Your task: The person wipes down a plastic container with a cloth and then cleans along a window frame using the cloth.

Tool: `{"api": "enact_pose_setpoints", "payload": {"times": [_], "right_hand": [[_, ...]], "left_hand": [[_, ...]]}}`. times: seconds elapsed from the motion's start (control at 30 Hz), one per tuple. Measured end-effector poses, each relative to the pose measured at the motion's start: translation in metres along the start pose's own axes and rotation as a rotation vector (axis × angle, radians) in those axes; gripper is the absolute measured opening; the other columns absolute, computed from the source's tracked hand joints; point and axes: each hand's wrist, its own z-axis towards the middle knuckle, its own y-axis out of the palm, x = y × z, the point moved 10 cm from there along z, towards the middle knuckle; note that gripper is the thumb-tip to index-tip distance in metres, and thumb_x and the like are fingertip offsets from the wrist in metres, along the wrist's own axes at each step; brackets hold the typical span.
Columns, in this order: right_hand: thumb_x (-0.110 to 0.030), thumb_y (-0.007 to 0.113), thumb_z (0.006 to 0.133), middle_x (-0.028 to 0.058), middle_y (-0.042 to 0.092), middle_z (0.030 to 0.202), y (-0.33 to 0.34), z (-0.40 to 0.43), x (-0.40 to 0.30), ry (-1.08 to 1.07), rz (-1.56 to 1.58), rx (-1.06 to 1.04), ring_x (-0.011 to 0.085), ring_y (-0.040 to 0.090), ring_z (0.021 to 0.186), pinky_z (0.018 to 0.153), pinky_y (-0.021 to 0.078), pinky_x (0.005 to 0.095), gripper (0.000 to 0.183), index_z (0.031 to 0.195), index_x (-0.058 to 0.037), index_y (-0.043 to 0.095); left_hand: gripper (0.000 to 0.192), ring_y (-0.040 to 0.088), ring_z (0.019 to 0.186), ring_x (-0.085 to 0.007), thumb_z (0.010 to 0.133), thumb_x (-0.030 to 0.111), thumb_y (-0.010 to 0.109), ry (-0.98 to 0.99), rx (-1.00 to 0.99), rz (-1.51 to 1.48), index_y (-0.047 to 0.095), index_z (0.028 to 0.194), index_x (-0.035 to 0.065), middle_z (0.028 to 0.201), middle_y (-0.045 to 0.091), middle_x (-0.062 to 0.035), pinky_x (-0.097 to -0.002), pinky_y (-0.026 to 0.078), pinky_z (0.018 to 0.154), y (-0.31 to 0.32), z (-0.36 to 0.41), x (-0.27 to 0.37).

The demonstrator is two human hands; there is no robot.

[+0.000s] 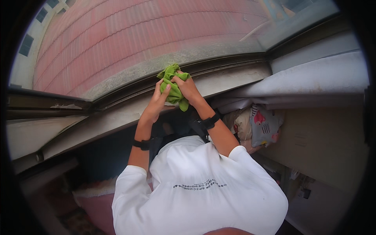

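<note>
A crumpled green cloth (175, 91) is bunched between my two hands, over the inner edge of the window sill (123, 119). My left hand (156, 101) grips the cloth from its left side, thumb against the fabric. From the right, my right hand (187, 87) has its fingers closed on the upper part of the cloth, with a loose end hanging below. Just beyond the hands runs the dark window track (223, 63). My hands hide part of the sill and track. Whether the cloth touches the sill I cannot tell.
Window glass (164, 32) rises beyond the track, with a red corrugated roof (117, 38) outside. A white curtain (317, 76) hangs at the right, above a patterned grey bag or cushion (265, 126). Pink fabric (101, 208) lies at lower left.
</note>
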Motion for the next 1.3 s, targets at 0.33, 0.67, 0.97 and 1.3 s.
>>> {"api": "enact_pose_setpoints", "payload": {"times": [0.33,0.67,0.97,1.3], "right_hand": [[-0.015,0.058,0.089,0.0042,0.065,0.088,0.061,-0.014,-0.025,-0.002,0.038,-0.114,0.0114,0.058,0.080,0.074,0.0482,0.0297,0.018,0.099,-0.0004,0.064],[-0.024,0.059,0.090,0.0110,0.069,0.090,0.282,-0.021,0.010,-0.103,-0.116,-0.538,0.0180,0.062,0.085,0.080,0.0497,0.0353,0.028,0.099,0.0014,0.067],[-0.032,0.056,0.091,0.0158,0.072,0.105,0.187,-0.008,0.013,-0.035,-0.076,-0.459,0.0247,0.066,0.096,0.087,0.0505,0.0366,0.040,0.114,-0.0017,0.067],[-0.027,0.062,0.092,0.0162,0.071,0.100,-0.081,-0.010,-0.016,-0.136,-0.017,0.078,0.0213,0.067,0.092,0.084,0.0512,0.0349,0.036,0.117,-0.0004,0.063]], "left_hand": [[0.047,0.057,0.112,-0.0122,0.102,0.027,0.063,0.421,0.336,-0.046,0.052,0.140,0.0011,0.124,0.063,-0.0074,-0.0286,0.046,0.097,-0.049,-0.028,0.026],[0.047,0.058,0.120,-0.0192,0.107,0.034,0.048,0.465,0.898,-0.150,0.051,0.140,0.0016,0.134,0.059,-0.0100,-0.0330,0.046,0.100,-0.209,-0.127,0.027],[0.061,0.049,0.130,-0.0220,0.105,0.047,0.042,0.367,0.750,0.013,0.042,0.149,0.0045,0.140,0.053,-0.0103,-0.0349,0.038,0.108,-0.144,-0.071,0.010],[0.043,0.058,0.099,-0.0114,0.103,0.033,0.053,0.179,0.163,0.162,0.058,0.133,0.0026,0.111,0.066,-0.0051,-0.0279,0.047,0.089,0.056,0.054,-0.013]]}}
